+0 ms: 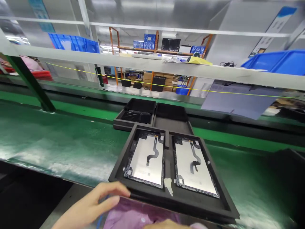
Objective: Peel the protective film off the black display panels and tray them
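A black rectangular foam tray [169, 165] with two side-by-side compartments lies on the glossy green tabletop [78, 143], in front of the wearer. Each compartment holds one flat display panel with a silvery back and dark edging: a left panel [143, 156] and a right panel [186, 159]. A wavy black ribbon cable [156, 152] runs over the back of the left panel, and a similar black ribbon [196, 156] crosses the right one. A torn piece of whitish tape [168, 185] sits on the divider between them, toward the near side.

The left hand [105, 202] is at the near left part of the tray's front edge, its thumb and fingers curved with a narrow gap between them. The right hand [166, 224] is mostly cut off at the bottom of the view, so I cannot tell whether it is wide, narrow or holding anything. Purple fabric [133, 214] shows between the two hands.

Just beyond the tray is a second black two-part tray [170, 113], with a glossy black sheet [135, 116] in its left compartment. Higher up, a blue plastic bin [78, 44] stands at the left behind a white horizontal rail [102, 60].
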Demonstrator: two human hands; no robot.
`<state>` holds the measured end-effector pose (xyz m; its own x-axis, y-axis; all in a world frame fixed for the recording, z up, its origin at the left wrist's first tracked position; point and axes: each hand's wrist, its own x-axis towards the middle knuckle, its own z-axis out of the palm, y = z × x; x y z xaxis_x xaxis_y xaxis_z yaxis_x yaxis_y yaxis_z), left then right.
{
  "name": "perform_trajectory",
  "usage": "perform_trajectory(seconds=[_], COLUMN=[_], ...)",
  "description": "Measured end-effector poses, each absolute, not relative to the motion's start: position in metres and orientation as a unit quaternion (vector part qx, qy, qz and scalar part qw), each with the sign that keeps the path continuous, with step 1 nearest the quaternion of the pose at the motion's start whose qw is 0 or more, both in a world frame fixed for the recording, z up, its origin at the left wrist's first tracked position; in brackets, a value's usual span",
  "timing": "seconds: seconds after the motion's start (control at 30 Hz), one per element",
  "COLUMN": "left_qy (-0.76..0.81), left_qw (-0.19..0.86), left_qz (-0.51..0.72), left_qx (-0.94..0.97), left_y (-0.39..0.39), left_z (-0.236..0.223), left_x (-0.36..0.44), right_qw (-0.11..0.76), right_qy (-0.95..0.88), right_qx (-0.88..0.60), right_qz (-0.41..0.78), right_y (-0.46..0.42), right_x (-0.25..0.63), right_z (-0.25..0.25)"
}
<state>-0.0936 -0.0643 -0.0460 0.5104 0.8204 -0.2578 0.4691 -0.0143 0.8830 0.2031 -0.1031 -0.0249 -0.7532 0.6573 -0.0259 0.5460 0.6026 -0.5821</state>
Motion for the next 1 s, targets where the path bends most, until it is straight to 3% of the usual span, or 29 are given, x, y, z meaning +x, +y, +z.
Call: perform_trajectory(seconds=[0.1,0.2,0.27,0.47,0.77,1.0], left_qy=[0.501,0.545,0.54,0.514,0.522,0.514], left_qw=[0.388,0.19,0.146,0.111,0.125,0.164], left_qz=[0.232,0.219,0.204,0.194,0.243,0.257], left_qx=[0.739,0.786,0.803,0.828,0.808,0.802], left_y=[-0.029,0.002,0.014,0.017,0.014,0.013], left_z=[-0.037,-0.064,-0.083,-0.095,-0.091,-0.086], left_x=[-0.06,-0.029,-0.018,-0.016,-0.019,-0.02], right_qw=[0.119,0.155,0.174,0.197,0.241,0.277], right_qy=[-0.88,-0.837,-0.792,-0.729,-0.777,-0.746], right_qx=[-0.38,-0.493,-0.57,-0.654,-0.58,-0.603], right_qz=[0.259,0.181,0.131,0.045,0.032,0.064], right_y=[-0.049,0.029,0.077,0.123,0.121,0.12], right_x=[0.21,0.21,0.207,0.208,0.209,0.212], right_z=[-0.008,-0.007,-0.023,-0.076,-0.062,-0.078])
